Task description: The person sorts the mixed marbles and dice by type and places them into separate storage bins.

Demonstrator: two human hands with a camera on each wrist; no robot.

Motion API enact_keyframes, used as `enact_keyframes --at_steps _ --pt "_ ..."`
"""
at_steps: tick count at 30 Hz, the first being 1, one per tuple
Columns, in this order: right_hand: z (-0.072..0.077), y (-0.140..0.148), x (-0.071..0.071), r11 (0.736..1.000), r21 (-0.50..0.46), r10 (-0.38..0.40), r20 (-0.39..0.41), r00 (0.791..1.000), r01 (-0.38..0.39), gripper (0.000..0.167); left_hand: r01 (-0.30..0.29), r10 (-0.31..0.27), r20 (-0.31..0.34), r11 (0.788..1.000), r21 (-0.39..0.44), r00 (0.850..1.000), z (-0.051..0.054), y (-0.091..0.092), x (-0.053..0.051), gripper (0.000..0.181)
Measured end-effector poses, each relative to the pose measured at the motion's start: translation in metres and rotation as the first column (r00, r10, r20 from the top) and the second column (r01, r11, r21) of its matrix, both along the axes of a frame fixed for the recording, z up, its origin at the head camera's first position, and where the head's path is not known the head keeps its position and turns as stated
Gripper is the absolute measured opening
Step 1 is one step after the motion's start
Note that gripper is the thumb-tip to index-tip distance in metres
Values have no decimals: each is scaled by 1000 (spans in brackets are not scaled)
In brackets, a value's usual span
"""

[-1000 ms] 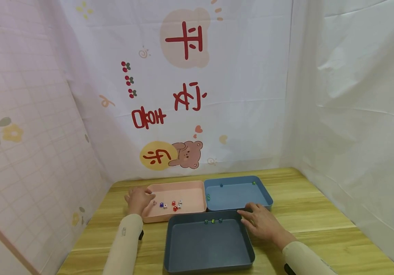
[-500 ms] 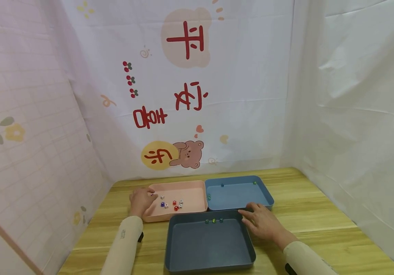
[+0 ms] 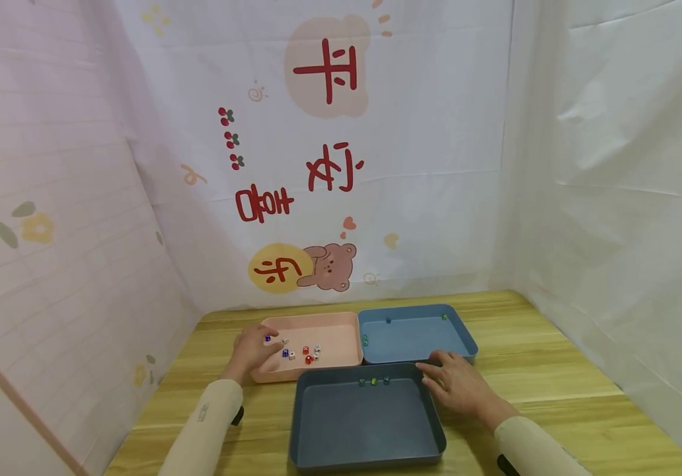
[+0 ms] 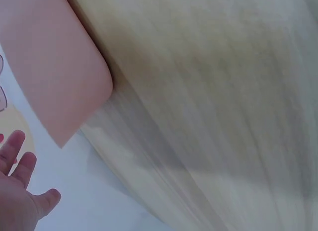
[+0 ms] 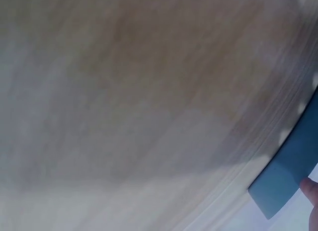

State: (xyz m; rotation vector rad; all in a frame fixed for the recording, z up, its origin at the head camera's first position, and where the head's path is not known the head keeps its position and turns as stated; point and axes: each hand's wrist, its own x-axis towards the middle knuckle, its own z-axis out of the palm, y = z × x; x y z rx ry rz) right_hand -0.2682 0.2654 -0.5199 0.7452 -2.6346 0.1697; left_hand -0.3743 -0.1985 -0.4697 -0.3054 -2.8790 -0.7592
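In the head view, my left hand hovers over the left end of the pink tray, fingers spread with nothing visibly held. A blue die lies between its fingertips and thumb. Close by are a white die and another blue die; red dice and more white ones sit farther right. The left wrist view shows the same hand with fingers apart. My right hand rests with loosely extended fingers at the far right corner of the dark grey-blue tray.
Beside the pink tray stands a blue tray with a few small green and blue dice near its edges. Several green and yellow dice are lined up at the far side of the dark tray. White printed cloth encloses the wooden table.
My left hand has shifted slightly right over the pink tray. A white die now lies farther back, away from the fingers, and a blue die shows by them. The right hand stays put.
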Motion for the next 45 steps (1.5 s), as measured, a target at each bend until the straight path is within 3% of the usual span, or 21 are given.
enact_keyframes --at_steps 9,12,16,28,35,42,45 --pt "5 0 1 1000 6 11 12 1000 -11 35 129 -130 -41 991 -30 991 0 6 17 38" --pt "6 -1 2 1000 12 4 10 1000 -4 35 176 -181 -77 982 -73 980 -3 6 22 40" --pt "9 -4 3 1000 -1 -17 14 1000 17 35 236 -242 -94 969 -72 966 -7 5 29 48" --pt "7 -4 1 997 -62 -41 -22 999 40 33 406 -406 9 914 -26 914 -8 8 63 67" --pt "13 -11 -3 985 -168 -37 55 998 46 37 426 -436 -42 893 -145 899 -17 9 78 68" --pt "11 -22 -9 957 -286 53 45 998 -38 40 409 -423 -43 893 -188 905 -23 8 86 62" --pt "11 -28 -11 949 -310 79 53 995 -59 39 402 -427 -72 886 -230 901 -25 9 89 63"
